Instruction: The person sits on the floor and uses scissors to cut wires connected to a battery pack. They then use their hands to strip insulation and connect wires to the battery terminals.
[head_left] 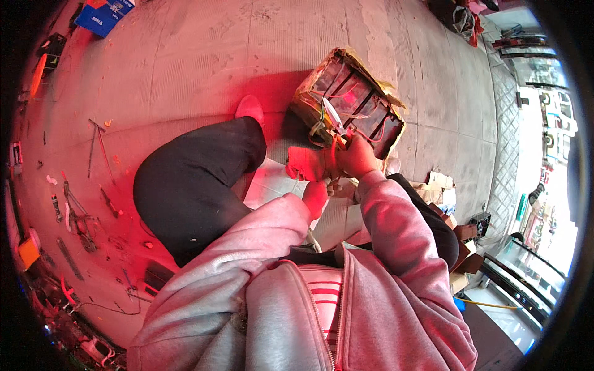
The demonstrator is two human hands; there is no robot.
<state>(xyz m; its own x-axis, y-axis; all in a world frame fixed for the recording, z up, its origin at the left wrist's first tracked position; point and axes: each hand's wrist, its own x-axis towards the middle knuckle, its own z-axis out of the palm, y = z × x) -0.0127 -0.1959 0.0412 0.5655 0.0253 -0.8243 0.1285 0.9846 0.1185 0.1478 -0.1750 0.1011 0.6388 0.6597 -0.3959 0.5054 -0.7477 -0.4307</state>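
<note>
Between my legs, a battery pack (362,102) of dark blocks with thin wires lies tilted on the floor, wrapped in torn yellow-brown tape or board. My right hand (359,156) is closed around the orange handle of a pair of scissors (334,117), whose pale blades point away from me over the pack's near left edge. Just below, my left hand (315,196) has its fingers curled at the lower edge of a flat piece that looks like cardboard (304,163). The fingertips of that hand are partly hidden.
Hand tools (77,213) lie scattered on the floor at left. A blue box (104,17) sits at the far left. Opened cardboard boxes (440,191) stand beside my right leg, near a glass-topped case (520,278). A dark bag (458,18) lies at the far right.
</note>
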